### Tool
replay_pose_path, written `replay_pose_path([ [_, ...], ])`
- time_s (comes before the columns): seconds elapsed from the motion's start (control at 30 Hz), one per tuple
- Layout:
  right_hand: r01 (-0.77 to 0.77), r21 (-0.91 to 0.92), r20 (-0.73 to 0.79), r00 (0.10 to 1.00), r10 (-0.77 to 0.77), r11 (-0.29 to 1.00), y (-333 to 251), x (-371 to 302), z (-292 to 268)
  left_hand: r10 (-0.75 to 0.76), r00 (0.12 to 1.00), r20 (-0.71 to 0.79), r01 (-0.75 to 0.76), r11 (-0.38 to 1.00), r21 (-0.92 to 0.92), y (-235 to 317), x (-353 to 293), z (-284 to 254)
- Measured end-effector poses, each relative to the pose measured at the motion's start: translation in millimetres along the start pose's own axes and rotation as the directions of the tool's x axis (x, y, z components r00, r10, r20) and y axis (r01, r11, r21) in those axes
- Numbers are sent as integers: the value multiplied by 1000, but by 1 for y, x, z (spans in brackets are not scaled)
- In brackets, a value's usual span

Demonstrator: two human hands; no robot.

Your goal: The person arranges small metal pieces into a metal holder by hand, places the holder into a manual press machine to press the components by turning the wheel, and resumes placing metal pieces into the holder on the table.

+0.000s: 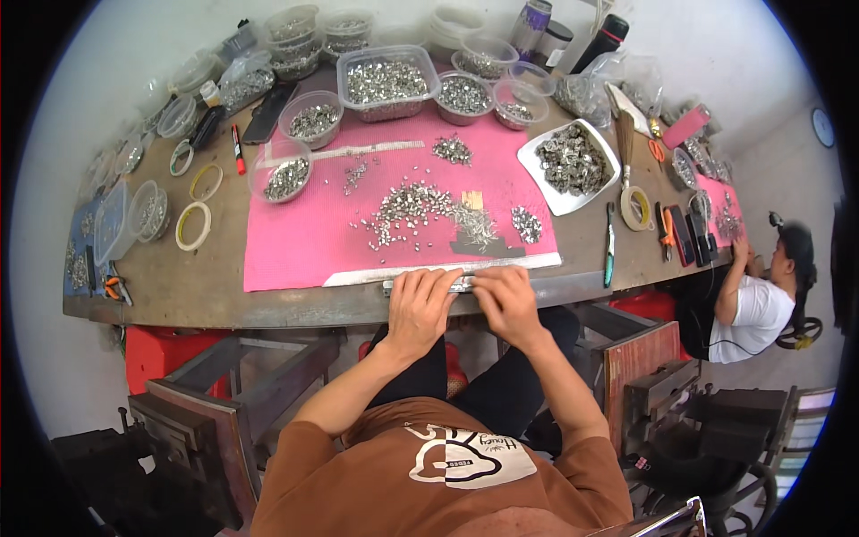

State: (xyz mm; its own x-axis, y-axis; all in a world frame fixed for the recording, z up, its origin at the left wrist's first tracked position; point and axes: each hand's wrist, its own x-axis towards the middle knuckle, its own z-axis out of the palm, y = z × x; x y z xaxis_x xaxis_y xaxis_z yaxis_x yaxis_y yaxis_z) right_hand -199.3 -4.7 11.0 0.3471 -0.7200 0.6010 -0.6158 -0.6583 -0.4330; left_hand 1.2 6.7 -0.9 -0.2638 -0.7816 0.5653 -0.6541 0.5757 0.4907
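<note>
At the table's front edge, my left hand and my right hand are side by side with fingers bent down onto a narrow silver metal bar. The fingers cover most of the bar; its left end sticks out past my left hand. Anything small between my fingertips cannot be made out. Just beyond lie a heap of thin metal pins by a dark strip, a spread of small shiny metal pieces and a smaller pile of pieces, all on a pink mat.
Tubs of metal parts line the back, including a rectangular tub. A white dish of parts sits right. Nearby are a toothbrush-like brush, tape rolls, a red marker and orange-handled pliers. Another person sits far right.
</note>
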Motion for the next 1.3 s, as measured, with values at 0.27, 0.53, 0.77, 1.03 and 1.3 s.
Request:
replay_pose_path([
  [0.27,-215,-79,-12,977,215,973,55,71,-11,3,1000,10,-2,1000,-12,-3,4,2],
  [0.53,-261,-23,36,965,261,965,43,39,-10,8,1000,22,-7,1000,-16,-3,7,-2],
  [0.77,-249,-83,2,968,250,965,32,29,2,-8,999,33,10,998,-63,-3,6,-3],
  [1.03,-189,-270,32,978,205,944,30,37,6,-3,1000,3,4,996,-85,-3,6,-3],
  [1.3,-228,248,57,974,220,942,-7,21,8,-27,999,-30,23,992,-122,-5,4,1],
])
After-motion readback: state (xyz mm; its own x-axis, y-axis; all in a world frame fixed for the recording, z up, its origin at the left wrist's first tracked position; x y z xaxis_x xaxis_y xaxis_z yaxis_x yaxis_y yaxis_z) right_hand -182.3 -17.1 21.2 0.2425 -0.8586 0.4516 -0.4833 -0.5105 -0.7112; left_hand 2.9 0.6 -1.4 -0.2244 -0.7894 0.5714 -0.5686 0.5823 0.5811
